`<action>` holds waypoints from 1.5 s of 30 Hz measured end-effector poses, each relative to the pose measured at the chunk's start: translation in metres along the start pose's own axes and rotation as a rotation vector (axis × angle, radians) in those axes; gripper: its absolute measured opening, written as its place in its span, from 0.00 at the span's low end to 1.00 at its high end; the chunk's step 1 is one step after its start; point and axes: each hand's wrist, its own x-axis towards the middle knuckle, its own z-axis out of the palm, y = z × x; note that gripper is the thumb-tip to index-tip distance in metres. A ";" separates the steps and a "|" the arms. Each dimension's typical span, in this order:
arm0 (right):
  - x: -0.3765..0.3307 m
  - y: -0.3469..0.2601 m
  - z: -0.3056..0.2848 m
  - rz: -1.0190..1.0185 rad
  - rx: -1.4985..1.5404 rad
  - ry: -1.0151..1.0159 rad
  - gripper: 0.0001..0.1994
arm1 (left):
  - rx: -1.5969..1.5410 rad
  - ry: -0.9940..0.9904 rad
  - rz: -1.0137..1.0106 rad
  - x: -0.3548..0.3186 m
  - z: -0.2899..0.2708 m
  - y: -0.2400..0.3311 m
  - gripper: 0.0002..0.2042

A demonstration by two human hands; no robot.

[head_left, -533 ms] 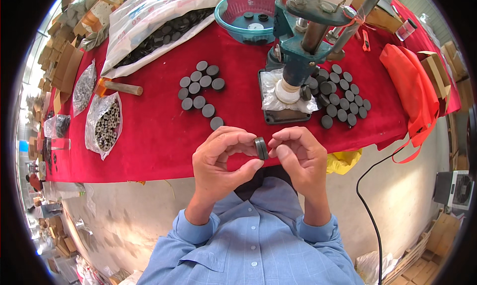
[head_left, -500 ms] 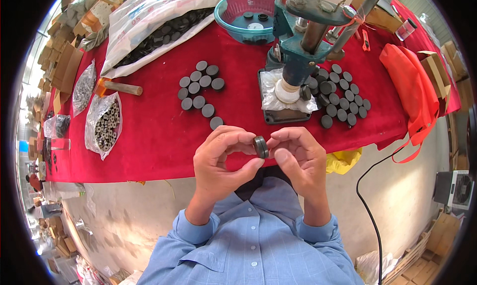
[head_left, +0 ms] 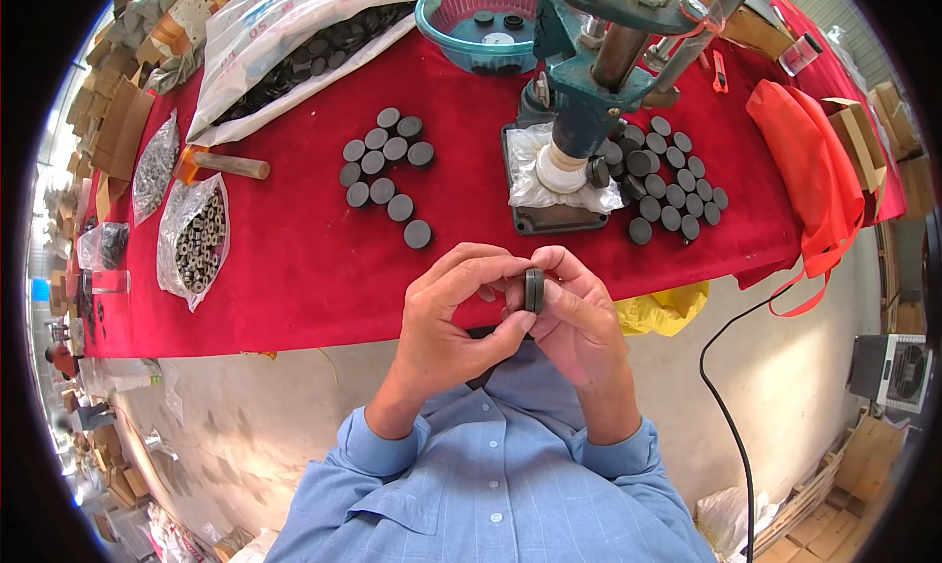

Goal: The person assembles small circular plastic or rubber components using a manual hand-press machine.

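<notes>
Since the earlier frames, the right hand has come in against the black disc, which now stands edge-on between the hands, above the near edge of the red cloth. Left thumb and index finger are clamped on the disc, the thumb at its lower edge, the index finger at the top; the other fingers of the left hand curl behind, partly covered. Right thumb and index finger are closed on it too, the thumb against its right side, though that hand's remaining fingers are mostly masked. A groove runs round the disc's edge; its faces cannot be seen.

Loose discs lie beyond the left hand. More discs crowd beside the press, which hides some of them and is cut off at the top. Plastic covers much of the press's base. The tub is also cropped by the upper edge, as is the white sack of dark pieces. Small parts in the farther clear bag are too fine to make out. A yellow bag shows only partly below the cloth.
</notes>
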 end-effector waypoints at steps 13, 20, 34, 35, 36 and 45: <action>-0.010 -0.003 -0.002 -0.284 -0.796 0.156 0.14 | -0.206 0.027 -0.109 -0.003 -0.001 -0.008 0.19; -0.005 0.000 0.004 -0.272 -0.728 0.166 0.15 | 0.310 0.064 0.075 -0.007 0.007 -0.011 0.20; 0.025 -0.082 -0.075 -0.849 -1.994 0.579 0.18 | 0.631 0.265 -0.022 -0.017 -0.039 -0.068 0.15; 0.032 -0.083 -0.073 -0.947 -1.969 0.528 0.18 | 0.600 0.267 -0.049 -0.015 -0.036 -0.068 0.15; 0.041 -0.082 -0.072 -1.043 -1.934 0.477 0.18 | 0.577 0.267 -0.077 -0.014 -0.035 -0.069 0.14; 0.085 -0.098 -0.076 -0.821 -2.097 0.149 0.22 | 0.450 0.302 -0.101 -0.015 -0.029 -0.073 0.15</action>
